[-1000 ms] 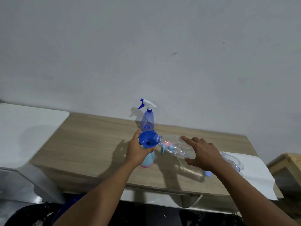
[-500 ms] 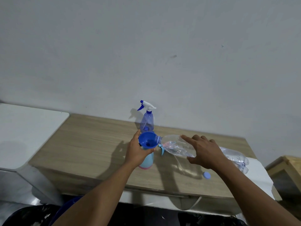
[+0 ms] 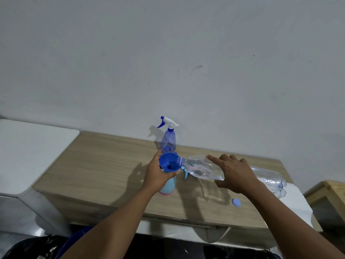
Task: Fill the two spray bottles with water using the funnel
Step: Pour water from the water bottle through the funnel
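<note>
Pouring is the step: right grip point(image 3: 237, 174) clasps the water bottle point(image 3: 201, 168) at the funnel point(image 3: 169, 162), left grip point(image 3: 158, 174) holds that funnel on the pale spray bottle point(image 3: 169, 185); next, its base likely must rise.

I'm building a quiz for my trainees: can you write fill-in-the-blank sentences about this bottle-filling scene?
The funnel in the pale blue bottle, which the left hand grips, is ____ in colour.
The right hand tips the clear bottle toward the ____.
The loose cap lies on the ____.
Missing words: blue; funnel; table.
</note>
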